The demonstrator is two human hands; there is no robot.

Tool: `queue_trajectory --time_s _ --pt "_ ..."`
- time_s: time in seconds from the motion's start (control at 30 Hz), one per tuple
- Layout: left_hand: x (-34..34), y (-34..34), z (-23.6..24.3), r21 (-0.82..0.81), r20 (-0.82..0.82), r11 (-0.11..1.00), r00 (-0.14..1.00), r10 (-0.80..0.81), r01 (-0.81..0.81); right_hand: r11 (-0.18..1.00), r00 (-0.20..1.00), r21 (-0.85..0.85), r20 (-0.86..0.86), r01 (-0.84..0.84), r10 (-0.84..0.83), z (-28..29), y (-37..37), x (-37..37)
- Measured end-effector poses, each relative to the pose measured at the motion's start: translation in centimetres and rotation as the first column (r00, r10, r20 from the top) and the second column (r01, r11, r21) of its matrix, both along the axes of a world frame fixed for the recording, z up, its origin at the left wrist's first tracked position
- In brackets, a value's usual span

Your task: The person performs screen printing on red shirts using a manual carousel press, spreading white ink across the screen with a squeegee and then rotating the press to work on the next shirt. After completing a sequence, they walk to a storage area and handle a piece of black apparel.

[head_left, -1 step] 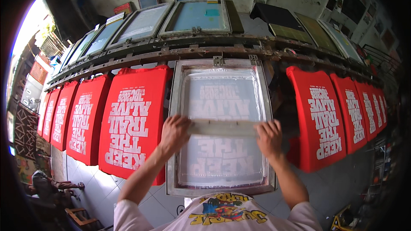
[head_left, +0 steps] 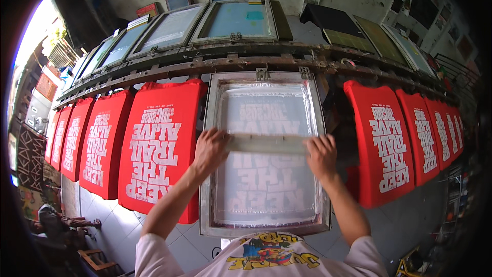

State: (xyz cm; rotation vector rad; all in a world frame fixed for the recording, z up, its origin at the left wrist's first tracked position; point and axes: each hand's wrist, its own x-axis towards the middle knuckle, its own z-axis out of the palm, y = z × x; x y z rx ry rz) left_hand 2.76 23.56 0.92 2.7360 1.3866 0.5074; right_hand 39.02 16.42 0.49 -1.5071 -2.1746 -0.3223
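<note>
Both my hands grip the ends of a long, pale squeegee (head_left: 267, 143): my left hand (head_left: 210, 149) at its left end, my right hand (head_left: 320, 156) at its right. The squeegee lies crosswise on a framed mesh screen (head_left: 264, 205) directly in front of me, whose metal frame is clamped at the far edge to a rail (head_left: 230, 66). White lettering shows faintly through the milky mesh. Red T-shirts on boards with white printed lettering flank the screen, the nearest at left (head_left: 148, 102) and at right (head_left: 359, 102).
More framed screens (head_left: 236, 18) rest behind the rail, along the wall, with a dark cloth (head_left: 320, 15) among them. The row of boards curves away on both sides. At the lower left are part of another person (head_left: 72, 220) and a wooden chair (head_left: 97, 261). Tiled floor shows beneath the boards.
Compared with the earlier frame, my hands and the squeegee have moved a little farther from my body, up the screen toward the clamped edge.
</note>
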Motion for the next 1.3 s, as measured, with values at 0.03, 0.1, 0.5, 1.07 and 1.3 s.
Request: queue_trajectory --time_s 0.03,0.1,0.5,1.07,1.3 --pt "0.3 3.2 -0.7 0.082 0.028 0.996 0.999 -0.025 0.023 1.0 1.0 0.015 0.005 0.012 -0.012 -0.8 3.4 0.4" --pt "0.4 9.3 -2.4 0.133 0.025 0.991 1.0 -0.005 0.002 0.998 1.0 0.069 0.009 0.007 -0.007 -1.7 10.0 0.5" --pt "1.7 22.9 -6.9 0.17 0.047 0.985 0.999 -0.002 -0.006 1.0 0.999 0.02 0.036 0.018 -0.018 -5.3 24.3 1.7" --pt "0.8 13.0 -4.0 -0.103 -0.026 0.989 0.994 0.103 -0.105 0.976 1.0 -0.217 -0.015 0.019 -0.022 -3.4 13.6 0.8" --pt "-0.8 -10.0 -3.5 -0.202 0.069 0.979 0.997 -0.019 0.033 0.965 0.998 -0.261 -0.04 0.03 -0.042 -3.9 -9.2 -0.8"
